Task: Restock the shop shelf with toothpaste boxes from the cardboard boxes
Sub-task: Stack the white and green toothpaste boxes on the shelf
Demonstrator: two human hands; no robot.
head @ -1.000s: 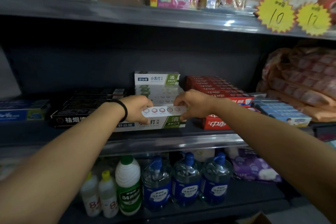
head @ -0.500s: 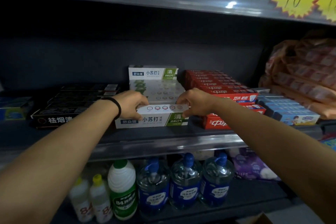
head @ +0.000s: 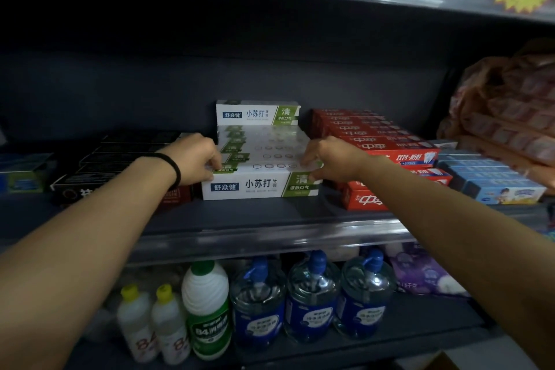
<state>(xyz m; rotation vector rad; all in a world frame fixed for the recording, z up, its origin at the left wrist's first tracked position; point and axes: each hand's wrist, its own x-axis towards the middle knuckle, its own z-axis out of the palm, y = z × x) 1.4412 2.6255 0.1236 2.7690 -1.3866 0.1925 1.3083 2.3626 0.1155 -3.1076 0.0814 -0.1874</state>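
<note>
On the middle shelf [head: 270,213], at the front of the white-and-green row, the front toothpaste box [head: 259,185] is held between both hands. It lies flat with its long axis running left to right, parallel to the shelf edge, and its printed long face is turned outward toward the camera, the green panel at the right end. The left hand [head: 196,161], with a black band on the wrist, is curled over the box's left end, fingertips on the top edge; the right hand [head: 329,159] is curled over the right end in the same way, so the hands are kept apart by the box's length, one clamped on each end. Neither hand is clearly nearer; the box sits straight ahead, between them. Behind it, more boxes of the same kind [head: 262,144] are lined up in the same direction, and one more [head: 257,112] is raised at the back. Red boxes [head: 387,147] stand just beside the right end, black boxes [head: 120,156] just beside the left. The coming move is judged to turn on squareness: any push or release has to keep the long axis parallel to the row behind. No cardboard box can be identified with certainty in view.
</note>
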